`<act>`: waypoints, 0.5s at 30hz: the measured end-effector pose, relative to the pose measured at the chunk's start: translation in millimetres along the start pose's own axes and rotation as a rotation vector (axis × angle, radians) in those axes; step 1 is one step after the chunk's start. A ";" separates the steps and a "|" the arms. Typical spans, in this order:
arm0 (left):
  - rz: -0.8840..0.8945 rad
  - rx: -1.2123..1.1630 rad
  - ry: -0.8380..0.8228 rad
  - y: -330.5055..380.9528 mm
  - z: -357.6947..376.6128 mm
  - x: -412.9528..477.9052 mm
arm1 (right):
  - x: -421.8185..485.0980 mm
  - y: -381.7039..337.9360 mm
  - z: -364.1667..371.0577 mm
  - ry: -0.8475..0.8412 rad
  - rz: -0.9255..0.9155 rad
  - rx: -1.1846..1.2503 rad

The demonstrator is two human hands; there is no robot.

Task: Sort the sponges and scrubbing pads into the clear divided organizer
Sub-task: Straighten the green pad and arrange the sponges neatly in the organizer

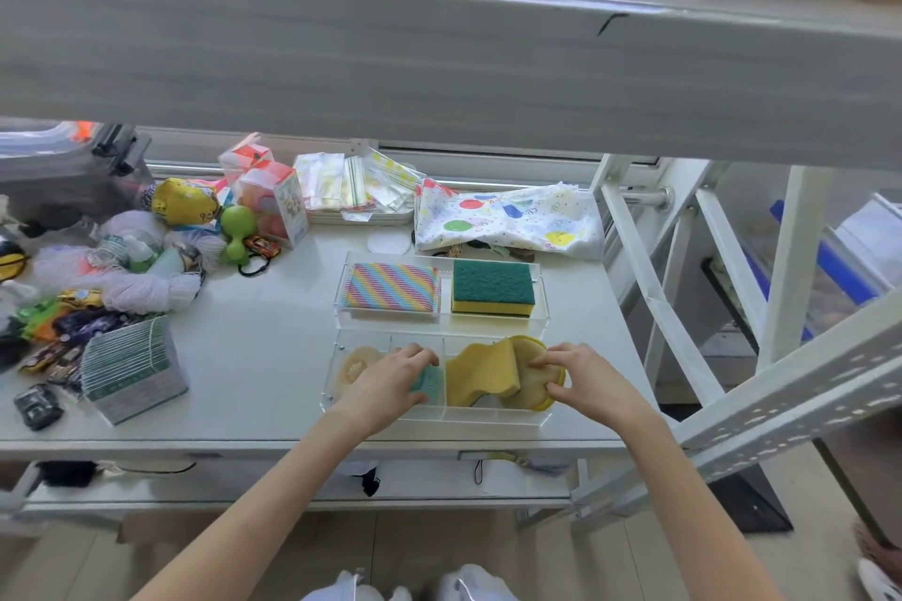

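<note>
Two clear divided organizers sit on the white table. The far organizer [441,322] holds a rainbow-striped sponge [392,287] on its left and a green-and-yellow sponge [492,287] on its right. The near organizer [439,425] holds a pale round pad [355,361] at its left end. My left hand [390,381] grips a teal scrubbing pad [429,381] in the left compartment. A wavy yellow sponge [483,373] stands in the right compartment. Beside it, my right hand [576,376] pinches a round yellow mesh pad [534,373].
Toys, yarn and bottles clutter the table's left [122,259]. A stack of grey-green packets [132,366] stands left of the near organizer. A spotted cloth bag [507,220] and zip bags [351,183] lie behind. An overhead shelf beam [439,63] crosses above; a white frame [649,288] stands right.
</note>
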State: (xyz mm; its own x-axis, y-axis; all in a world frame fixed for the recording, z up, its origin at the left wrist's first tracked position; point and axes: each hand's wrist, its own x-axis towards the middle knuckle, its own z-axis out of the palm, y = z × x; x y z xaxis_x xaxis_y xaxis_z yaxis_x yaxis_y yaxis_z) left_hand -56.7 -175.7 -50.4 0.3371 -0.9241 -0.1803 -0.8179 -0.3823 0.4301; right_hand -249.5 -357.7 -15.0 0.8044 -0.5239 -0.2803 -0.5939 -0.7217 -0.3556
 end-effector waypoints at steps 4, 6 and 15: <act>-0.004 -0.025 -0.006 0.1 -0.5 -0.7 | -5.2 -5.1 -0.8 0.140 -0.071 -0.067; -0.009 -0.039 -0.003 0.8 -2.4 -2.1 | -5.4 -12.8 3.5 0.233 -0.118 -0.044; -0.015 -0.071 0.059 3.7 -21.0 -15.3 | -9.5 -26.4 6.2 0.246 -0.104 -0.142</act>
State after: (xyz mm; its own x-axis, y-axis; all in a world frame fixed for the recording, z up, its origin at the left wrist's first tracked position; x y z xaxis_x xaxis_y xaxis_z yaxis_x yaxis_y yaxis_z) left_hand -55.1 -163.1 -27.5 0.3774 -0.9160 -0.1356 -0.7783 -0.3932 0.4896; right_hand -241.6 -330.9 -8.5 0.8507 -0.5254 -0.0182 -0.5140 -0.8240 -0.2384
